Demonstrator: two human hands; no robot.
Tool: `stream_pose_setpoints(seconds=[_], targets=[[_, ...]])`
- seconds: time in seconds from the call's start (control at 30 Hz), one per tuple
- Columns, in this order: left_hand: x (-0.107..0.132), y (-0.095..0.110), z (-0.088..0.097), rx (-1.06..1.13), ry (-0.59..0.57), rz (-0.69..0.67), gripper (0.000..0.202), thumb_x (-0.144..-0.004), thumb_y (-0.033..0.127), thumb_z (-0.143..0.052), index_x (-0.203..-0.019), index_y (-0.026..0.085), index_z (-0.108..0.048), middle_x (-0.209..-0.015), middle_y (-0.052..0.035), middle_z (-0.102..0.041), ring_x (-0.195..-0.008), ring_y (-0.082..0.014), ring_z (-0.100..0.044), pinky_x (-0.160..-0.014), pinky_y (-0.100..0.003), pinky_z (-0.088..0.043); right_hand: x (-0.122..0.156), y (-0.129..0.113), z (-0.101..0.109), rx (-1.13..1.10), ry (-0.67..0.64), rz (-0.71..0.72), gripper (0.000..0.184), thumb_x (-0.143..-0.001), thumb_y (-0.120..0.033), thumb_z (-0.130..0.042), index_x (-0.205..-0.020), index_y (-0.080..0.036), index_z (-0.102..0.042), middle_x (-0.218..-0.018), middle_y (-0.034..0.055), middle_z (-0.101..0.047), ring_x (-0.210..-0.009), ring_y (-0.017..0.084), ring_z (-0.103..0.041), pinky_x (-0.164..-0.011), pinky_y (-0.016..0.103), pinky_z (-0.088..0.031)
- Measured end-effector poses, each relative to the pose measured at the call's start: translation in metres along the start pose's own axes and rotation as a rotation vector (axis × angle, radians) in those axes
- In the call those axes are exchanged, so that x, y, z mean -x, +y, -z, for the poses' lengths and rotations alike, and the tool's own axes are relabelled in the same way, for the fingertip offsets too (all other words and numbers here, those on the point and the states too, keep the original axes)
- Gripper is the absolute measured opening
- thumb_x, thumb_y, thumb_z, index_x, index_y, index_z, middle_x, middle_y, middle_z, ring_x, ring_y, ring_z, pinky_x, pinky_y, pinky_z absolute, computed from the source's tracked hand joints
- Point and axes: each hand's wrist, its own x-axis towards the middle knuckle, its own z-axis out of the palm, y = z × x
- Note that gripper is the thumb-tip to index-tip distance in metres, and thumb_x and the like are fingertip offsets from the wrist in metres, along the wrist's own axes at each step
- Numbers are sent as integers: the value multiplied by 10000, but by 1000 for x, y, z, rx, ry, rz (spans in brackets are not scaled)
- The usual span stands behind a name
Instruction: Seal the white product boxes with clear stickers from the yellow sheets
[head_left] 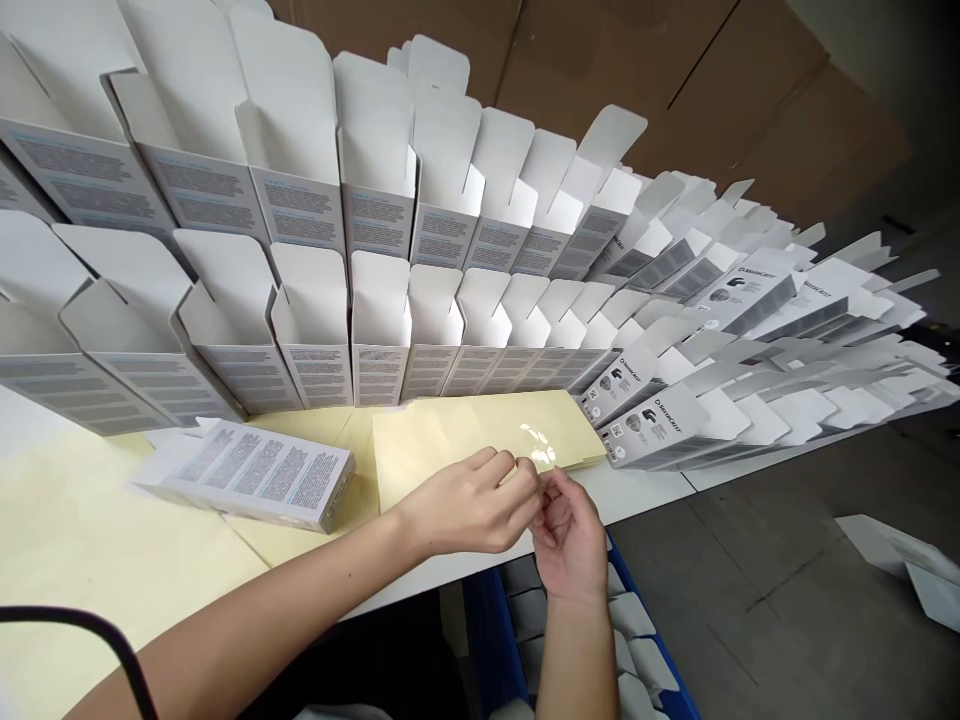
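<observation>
Near the front edge of the table, my left hand [480, 502] is closed, with its fingertips pinched together. Fingertips of my right hand [571, 535] meet them, curled in a pinch. Whatever lies between the fingers is too small or hidden to make out. Just beyond the fingertips, shiny clear stickers [538, 443] show on a stack of yellow sheets [442, 435]. To the left of the stack, a white and grey printed carton [274, 475] lies on its side, its flaps toward the left.
Rows of upright cartons [311, 375] with raised flaps line the back of the table and run off to the right. A blue crate [491, 640] holding white cartons sits below the table edge. White card [904, 560] lies on the floor. A black cable [82, 615] curves at lower left.
</observation>
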Motion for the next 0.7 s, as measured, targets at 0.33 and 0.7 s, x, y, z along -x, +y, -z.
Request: stream_pose_setpoints(seconds=[0.33,0.7], targets=[[0,2,4,24,16,-96,193,-928,98,-473,-816,122,-628,-877,-116,-647,-661,-155,-568,-586,-301,-475,2,-6,12,139,-35,85,308,-597,-366,-808,-579,-159,-580,-490,-52,-453,-410,43,-326,-337,154,-154],[89,0,83,-145,-53,498,282,-849,167,-630,-1129,162,-593,-994,-124,-722,-958,-281,-673,-788,-420,-521,15,40,-28,91,-210,87,282,-725,-369,-743,-608,-164,-589,-557,-19,-521,-465,65,-391,-404,189,-238]])
